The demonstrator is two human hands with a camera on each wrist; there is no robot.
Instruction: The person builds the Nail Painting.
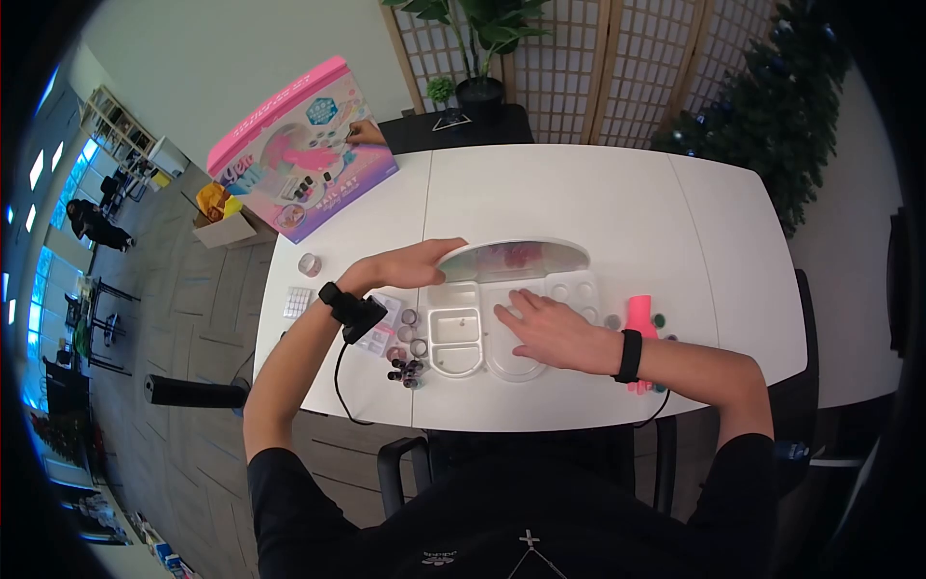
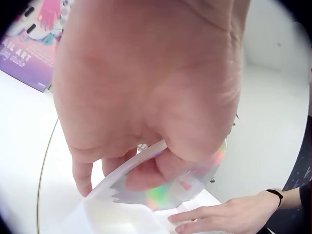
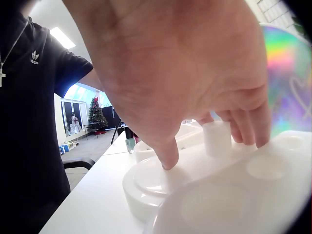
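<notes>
My left hand grips the left edge of an upright panel with an iridescent face, its thumb on the front and other fingers behind. The panel stands at the back of a white plastic nail station with compartments on its left and round wells on its right. My right hand rests over the station's middle, fingers spread and fingertips down on the white surface. In the right wrist view the thumb touches a raised round pad, and a short white post stands beside the fingers.
Left of the station are small nail polish bottles, small round jars and a clear divided case. A bright pink piece and dark green bottles lie to the right. A large nail art box stands at the table's back left.
</notes>
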